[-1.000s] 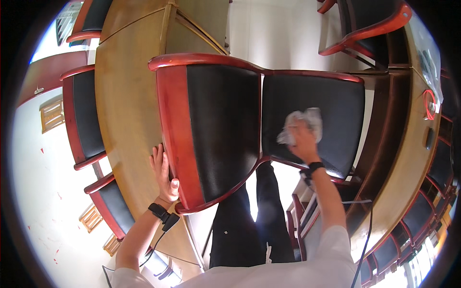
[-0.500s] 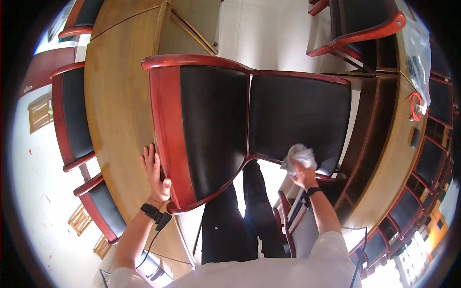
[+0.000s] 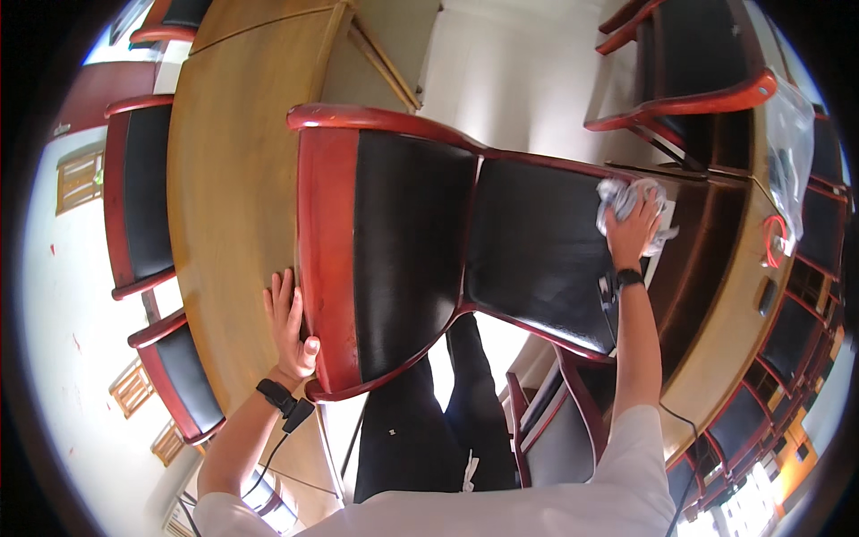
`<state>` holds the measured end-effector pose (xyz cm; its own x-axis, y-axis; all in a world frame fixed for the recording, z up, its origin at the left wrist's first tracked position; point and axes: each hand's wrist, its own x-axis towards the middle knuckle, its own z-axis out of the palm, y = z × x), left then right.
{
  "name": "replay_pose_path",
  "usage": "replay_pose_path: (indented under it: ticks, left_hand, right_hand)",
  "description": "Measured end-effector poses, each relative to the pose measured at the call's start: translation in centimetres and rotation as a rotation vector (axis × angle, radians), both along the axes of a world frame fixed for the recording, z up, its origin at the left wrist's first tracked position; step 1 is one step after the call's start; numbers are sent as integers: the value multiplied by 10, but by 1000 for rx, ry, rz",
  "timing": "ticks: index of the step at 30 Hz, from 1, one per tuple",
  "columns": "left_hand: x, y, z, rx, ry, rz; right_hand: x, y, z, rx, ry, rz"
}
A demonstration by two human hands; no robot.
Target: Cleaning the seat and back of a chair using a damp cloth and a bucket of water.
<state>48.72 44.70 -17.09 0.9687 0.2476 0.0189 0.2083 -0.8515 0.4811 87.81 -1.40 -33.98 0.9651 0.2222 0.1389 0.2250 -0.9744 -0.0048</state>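
In front of me is a chair [image 3: 407, 242] with a reddish-brown wooden frame, a black padded back and a black seat [image 3: 541, 237]. My left hand [image 3: 291, 329] rests with fingers outstretched against the wooden top rail of its back, beside the table edge. My right hand [image 3: 632, 234] presses a crumpled whitish cloth [image 3: 617, 199] onto the far right corner of the seat. Some of the cloth hangs past the seat's edge. The fingers of that hand are bent over the cloth.
A long wooden table [image 3: 237, 179] runs along my left. On the right, a desk [image 3: 729, 331] with open shelving carries a clear plastic bag [image 3: 789, 148], a red cord [image 3: 771, 240] and a small dark object [image 3: 767, 296]. Another chair [image 3: 698, 54] stands at the far right; one more [image 3: 559, 438] is near my legs.
My right hand has slid the cloth from the seat's near edge to its far right corner. My left hand stays on the chair's back. The view has shifted slightly.
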Motion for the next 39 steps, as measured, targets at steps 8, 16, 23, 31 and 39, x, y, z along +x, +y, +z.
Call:
replay_pose_path:
  ticks: [8,16,23,31,39]
  left_hand:
    - [1,2,-9,-69,21,17]
    - [-6,2,6,-54,-3,34]
    - [-10,3,1,-46,-5,34]
    - [-1,3,6,-14,-2,11]
    - [-5,0,-7,-37,-6,5]
  right_hand:
    - [-30,145,-90,149,302,424]
    - [-176,125,-89,95,743,926]
    - [-101,91,-37,268,779,907]
    - [-16,54,-12,23,185,331]
    - [-138,-18,10,-163,831,1224]
